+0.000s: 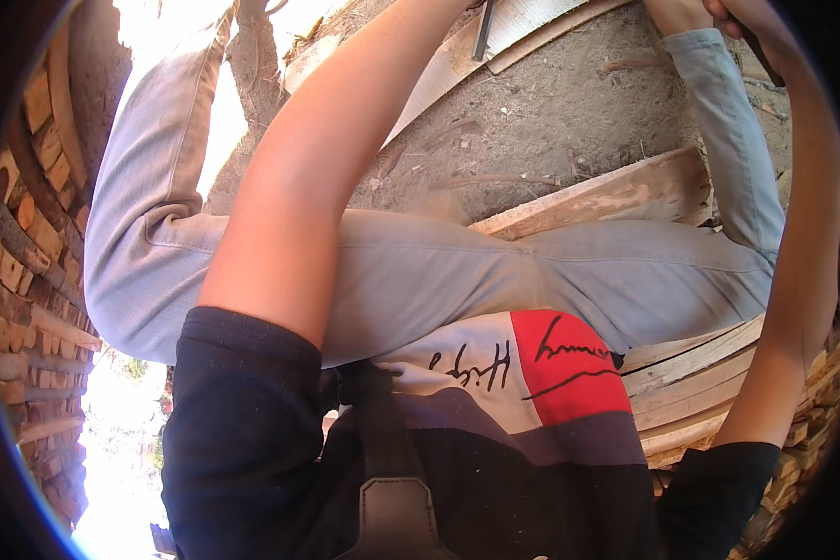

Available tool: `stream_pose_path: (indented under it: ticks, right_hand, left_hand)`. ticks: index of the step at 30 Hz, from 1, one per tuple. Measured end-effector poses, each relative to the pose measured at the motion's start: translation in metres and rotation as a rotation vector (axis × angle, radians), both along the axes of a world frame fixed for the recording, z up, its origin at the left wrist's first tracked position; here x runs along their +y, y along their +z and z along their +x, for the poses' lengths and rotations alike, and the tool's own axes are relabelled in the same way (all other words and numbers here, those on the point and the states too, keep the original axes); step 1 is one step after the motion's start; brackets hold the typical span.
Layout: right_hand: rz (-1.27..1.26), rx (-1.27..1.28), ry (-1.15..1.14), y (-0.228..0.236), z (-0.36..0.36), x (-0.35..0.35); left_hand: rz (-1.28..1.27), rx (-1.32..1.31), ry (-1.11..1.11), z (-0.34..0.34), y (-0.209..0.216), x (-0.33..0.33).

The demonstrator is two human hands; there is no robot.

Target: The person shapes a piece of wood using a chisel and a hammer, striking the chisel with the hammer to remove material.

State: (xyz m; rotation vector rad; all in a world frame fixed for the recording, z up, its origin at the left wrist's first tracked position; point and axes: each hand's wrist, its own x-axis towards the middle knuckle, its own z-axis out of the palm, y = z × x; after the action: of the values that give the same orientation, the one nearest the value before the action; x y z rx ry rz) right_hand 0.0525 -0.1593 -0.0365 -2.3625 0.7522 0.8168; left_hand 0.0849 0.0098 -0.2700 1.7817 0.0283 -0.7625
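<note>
Planks (616, 191) underfoot; both hands cut off at top edge.

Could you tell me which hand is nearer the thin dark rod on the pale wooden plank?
Left: the left forearm ends beside the thin dark rod on the pale wooden plank, hand cut off above. The right hand sits far to its right.

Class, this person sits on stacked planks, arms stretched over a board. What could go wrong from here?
The dark tool stands close by the left forearm on the pale board; a slip could hurt the arm. The stacked planks under the person look uneven and might shift under the forward lean.
</note>
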Motion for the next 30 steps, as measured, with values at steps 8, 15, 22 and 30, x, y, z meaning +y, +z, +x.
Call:
stream_pose_path:
  ticks: [8,15,22,30]
  right_hand:
    - [0.320,-0.247,-0.163,0.004,-0.042,-0.012]
    - [0.287,-0.215,-0.221,0.008,-0.057,-0.016]
    - [0.377,-0.183,-0.317,0.018,-0.067,-0.008]
    - [0.445,-0.229,-0.338,0.016,-0.071,-0.015]
  left_hand:
    - [-0.290,0.160,0.048,0.037,0.035,0.006]
    - [-0.219,0.096,-0.013,0.011,0.036,-0.011]
    - [-0.254,0.087,-0.129,0.009,0.034,-0.011]
    - [-0.324,0.088,-0.159,0.008,0.029,-0.009]
